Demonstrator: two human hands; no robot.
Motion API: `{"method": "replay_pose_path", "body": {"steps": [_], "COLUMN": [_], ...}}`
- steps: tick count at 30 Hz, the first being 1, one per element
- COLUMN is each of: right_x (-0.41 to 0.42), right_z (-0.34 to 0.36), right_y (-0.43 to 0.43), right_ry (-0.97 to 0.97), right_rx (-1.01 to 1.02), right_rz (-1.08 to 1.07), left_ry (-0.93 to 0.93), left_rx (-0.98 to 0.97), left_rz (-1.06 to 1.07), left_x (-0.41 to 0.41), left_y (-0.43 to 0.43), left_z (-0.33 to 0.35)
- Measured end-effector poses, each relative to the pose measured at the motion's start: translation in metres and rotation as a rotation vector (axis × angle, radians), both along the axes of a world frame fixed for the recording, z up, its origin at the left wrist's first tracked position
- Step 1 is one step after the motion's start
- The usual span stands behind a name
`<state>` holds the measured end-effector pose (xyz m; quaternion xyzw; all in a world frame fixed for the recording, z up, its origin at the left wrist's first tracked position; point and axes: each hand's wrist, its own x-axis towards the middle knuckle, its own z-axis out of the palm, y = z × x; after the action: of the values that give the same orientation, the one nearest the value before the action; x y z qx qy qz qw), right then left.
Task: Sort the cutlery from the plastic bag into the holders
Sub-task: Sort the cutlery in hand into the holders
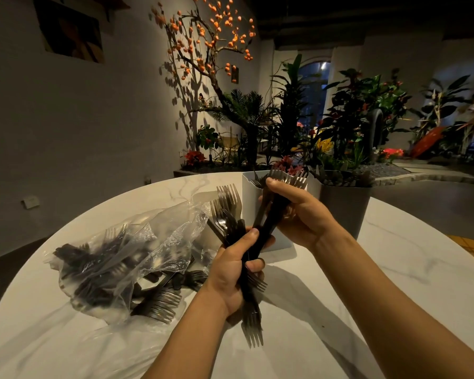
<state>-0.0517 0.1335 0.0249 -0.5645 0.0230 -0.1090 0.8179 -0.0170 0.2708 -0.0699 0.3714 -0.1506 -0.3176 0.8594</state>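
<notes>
My left hand (231,272) grips a mixed bundle of dark plastic forks (227,212), some with tines up, others with tines pointing down toward me. My right hand (298,214) holds a few forks (288,177) by their handles, tines up, in front of the white holder (248,198). A grey holder (345,209) stands to the right of it with cutlery tops showing. The clear plastic bag (126,258) lies open on the left of the table with many dark forks inside and spilling out.
The round white marble table (394,269) carries everything; its edge curves on the left and far side. Behind it stand potted plants (353,119) and a tree with orange lanterns (203,45). A wall runs along the left.
</notes>
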Motion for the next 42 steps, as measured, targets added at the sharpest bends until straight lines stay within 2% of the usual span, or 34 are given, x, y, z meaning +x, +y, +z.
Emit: {"method": "replay_pose_path", "body": {"steps": [2,7,12,17,20,23,25,31,35,39,42], "right_x": [0.003,0.006,0.000,-0.001,-0.002,-0.002,-0.003,-0.008,-0.009,-0.003,-0.003], "right_z": [-0.005,-0.006,0.000,-0.001,-0.003,-0.005,-0.004,0.004,0.007,0.002,0.002], "right_y": [0.000,-0.001,-0.014,-0.020,-0.023,-0.027,-0.031,-0.035,-0.032,-0.026,-0.022], "right_ry": [0.001,-0.049,-0.065,-0.101,-0.090,-0.009,0.017,0.028,0.045,0.099,0.165], "right_rx": [0.010,-0.195,-0.160,-0.110,-0.225,-0.453,-0.527,-0.519,-0.458,-0.514,-0.626], "right_rz": [0.064,0.244,0.349,0.370,0.423,0.391,0.362,0.334,0.208,0.080,0.082], "left_ry": [0.003,0.010,0.002,-0.019,0.001,0.022,0.024,0.012,0.004,-0.043,-0.039], "left_rx": [-0.002,-0.008,-0.010,0.027,0.022,0.025,0.039,0.048,0.060,0.086,0.077], "left_rz": [0.015,0.068,0.014,0.065,0.069,0.074,0.073,0.073,0.101,0.105,0.161], "left_x": [-0.001,0.001,0.000,-0.002,-0.001,0.001,0.000,-0.002,0.000,-0.001,0.001], "left_y": [0.000,-0.001,-0.001,-0.001,-0.001,-0.001,-0.001,-0.002,-0.002,-0.003,-0.003], "left_z": [0.000,0.001,0.001,0.002,0.001,0.000,0.001,0.002,0.001,0.002,0.000]}}
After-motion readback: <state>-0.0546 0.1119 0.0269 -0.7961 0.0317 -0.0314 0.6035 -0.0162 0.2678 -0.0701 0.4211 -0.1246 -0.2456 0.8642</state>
